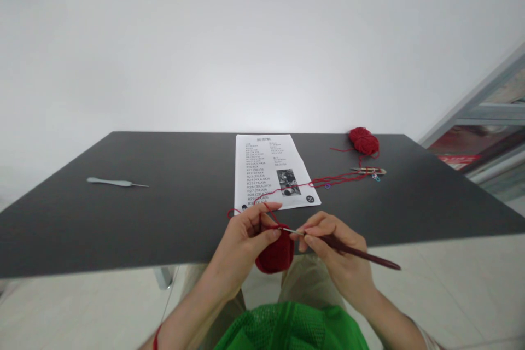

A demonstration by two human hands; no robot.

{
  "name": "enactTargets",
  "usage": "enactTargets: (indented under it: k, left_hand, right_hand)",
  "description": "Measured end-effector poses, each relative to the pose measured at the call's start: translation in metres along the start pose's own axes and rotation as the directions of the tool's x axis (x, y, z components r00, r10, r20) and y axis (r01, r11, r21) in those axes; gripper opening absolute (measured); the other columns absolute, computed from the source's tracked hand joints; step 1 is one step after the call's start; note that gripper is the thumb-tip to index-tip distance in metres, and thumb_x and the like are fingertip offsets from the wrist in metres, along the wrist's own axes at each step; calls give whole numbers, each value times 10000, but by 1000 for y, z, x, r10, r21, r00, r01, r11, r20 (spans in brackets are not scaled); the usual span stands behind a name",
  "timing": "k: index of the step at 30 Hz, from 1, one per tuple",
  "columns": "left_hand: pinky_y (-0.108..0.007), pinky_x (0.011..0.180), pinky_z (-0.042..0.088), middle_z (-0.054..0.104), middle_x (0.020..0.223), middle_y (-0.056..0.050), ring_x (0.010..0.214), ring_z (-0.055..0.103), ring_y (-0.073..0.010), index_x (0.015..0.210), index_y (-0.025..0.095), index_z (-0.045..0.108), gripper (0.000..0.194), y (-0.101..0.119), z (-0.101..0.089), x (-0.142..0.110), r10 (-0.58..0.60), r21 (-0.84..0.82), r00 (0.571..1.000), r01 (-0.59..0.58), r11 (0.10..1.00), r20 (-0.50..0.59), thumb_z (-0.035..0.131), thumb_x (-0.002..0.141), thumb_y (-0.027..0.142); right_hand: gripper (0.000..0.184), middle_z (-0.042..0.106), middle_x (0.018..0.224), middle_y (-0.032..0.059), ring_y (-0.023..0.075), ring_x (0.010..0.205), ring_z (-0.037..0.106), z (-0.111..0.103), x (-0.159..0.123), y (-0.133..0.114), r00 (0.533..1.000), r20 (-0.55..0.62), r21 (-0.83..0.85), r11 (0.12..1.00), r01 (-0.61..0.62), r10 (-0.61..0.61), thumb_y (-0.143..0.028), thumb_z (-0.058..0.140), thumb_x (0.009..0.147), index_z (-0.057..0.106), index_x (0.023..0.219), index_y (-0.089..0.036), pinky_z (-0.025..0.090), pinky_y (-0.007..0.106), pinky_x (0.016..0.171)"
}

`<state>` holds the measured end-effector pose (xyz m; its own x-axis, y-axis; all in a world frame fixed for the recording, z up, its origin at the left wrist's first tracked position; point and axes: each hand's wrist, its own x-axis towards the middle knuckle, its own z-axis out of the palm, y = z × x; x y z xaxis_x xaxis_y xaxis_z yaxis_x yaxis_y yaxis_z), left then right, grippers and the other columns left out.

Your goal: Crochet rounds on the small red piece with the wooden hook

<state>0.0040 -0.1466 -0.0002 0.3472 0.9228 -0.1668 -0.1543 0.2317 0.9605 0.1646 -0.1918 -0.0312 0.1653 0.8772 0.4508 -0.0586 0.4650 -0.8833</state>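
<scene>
**Red crochet piece pinched between two hands at the bench edge**

The left hand (241,246) is closed, pinching the red crocheted piece (274,256), which hangs just past the bench (82,219) edge. The right hand (340,257) curls around a crochet hook (359,250) with a dark red handle; fingers hide where its tip meets the stitches. A red yarn strand (320,181) crosses the printed sheet (266,169) to a yarn ball (364,141). The sheet's small print is hard to read. A grey hook (115,182) lies well left.
</scene>
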Motion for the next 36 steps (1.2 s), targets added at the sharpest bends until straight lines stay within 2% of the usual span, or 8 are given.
enactTargets:
  k: [4,8,13,20,24,28,32,36]
  left_hand:
    - [-231,571,379,587,629,49,586,524,-109,1015,150,660,354,-2,1,1,1,24,1000,0,1000,-23,712,664,158]
    - [-237,582,396,569,613,52,591,528,-115,990,155,671,325,-7,5,0,45,59,995,-39,997,-91,704,666,153]
    - [-236,528,381,566,617,52,553,515,-113,1008,167,678,334,-10,12,-5,11,34,995,-7,999,-100,724,678,193]
    - [-210,565,380,594,612,42,566,517,-86,1030,134,701,483,-9,6,-1,-138,-243,990,136,960,8,820,562,152]
    - [-215,514,360,562,619,51,519,497,-82,1044,141,697,473,-13,7,-1,-189,-254,982,185,949,10,816,589,197]
    - [-228,537,392,554,649,60,552,503,-101,1162,174,646,507,-17,10,-4,-101,-156,992,88,984,-79,761,671,219]
    - [-252,665,427,551,684,50,658,529,-128,1179,196,654,447,-15,7,-4,36,-5,995,-36,999,-88,699,734,194]
    - [-253,697,398,557,697,38,686,515,-140,1149,218,684,399,-12,2,-2,114,95,989,-105,990,-96,658,754,168]
  right_hand:
    - [135,660,738,14,132,622,654,4,-4,-4,992,5,-219,968,121,-123,-92,640,822,677,784,-216,542,219,537]
    - [204,680,805,32,150,701,675,12,-17,-1,954,96,-472,831,295,-284,-45,592,826,649,863,-238,568,228,605]
    - [290,683,892,59,187,804,668,17,-23,17,929,175,-533,762,368,-326,-44,568,860,618,1048,-259,577,292,675]
    - [483,725,936,95,222,804,665,-4,-10,33,755,415,-465,595,656,-507,-28,561,866,544,1295,-250,595,364,685]
    - [439,730,1000,102,241,822,679,-4,-18,38,811,338,-512,629,585,-478,-93,556,880,578,1274,-285,604,375,661]
    - [337,711,919,66,198,779,673,12,-24,36,906,130,-510,756,410,-404,-76,593,852,661,1110,-282,589,310,642]
    - [100,661,801,17,143,675,653,19,-17,24,990,-132,-127,991,32,-49,-149,634,856,672,829,-237,566,250,599]
    - [65,640,760,-7,104,544,600,15,-9,13,975,-139,228,964,-139,174,-192,659,848,653,790,-221,541,228,517]
